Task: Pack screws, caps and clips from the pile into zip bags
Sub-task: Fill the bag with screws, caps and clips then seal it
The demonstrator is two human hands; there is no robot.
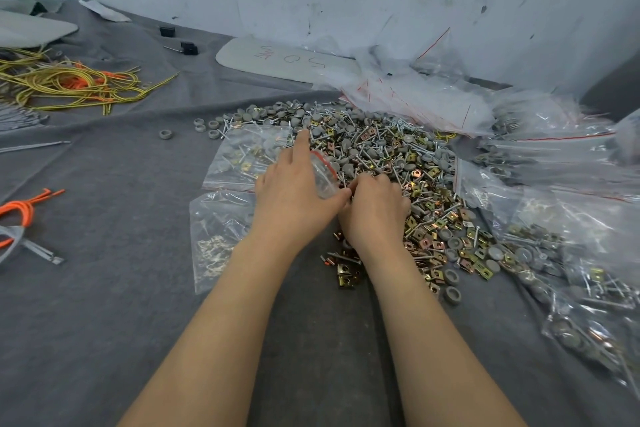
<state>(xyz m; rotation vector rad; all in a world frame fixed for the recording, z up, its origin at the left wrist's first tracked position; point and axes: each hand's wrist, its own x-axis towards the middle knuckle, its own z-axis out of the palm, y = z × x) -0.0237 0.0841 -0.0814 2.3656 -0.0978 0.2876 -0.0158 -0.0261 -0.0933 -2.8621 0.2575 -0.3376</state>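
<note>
A wide pile of screws, grey caps and brass-coloured clips (391,163) covers the grey cloth in the middle. My left hand (294,194) holds a small clear zip bag (323,177) with a red seal strip at the pile's near-left edge, its forefinger stretched out toward the pile. My right hand (375,208) lies right beside it with fingers curled down into the pile, pinching small parts that I cannot make out. Two filled zip bags (242,159) lie under and left of my left hand.
Empty zip bags (415,90) are heaped behind the pile by the wall. Filled bags (571,253) crowd the right side. Yellow and orange cords (69,83) lie far left, an orange cord with a metal tool (27,218) at the near left. A grey board (277,59) rests behind.
</note>
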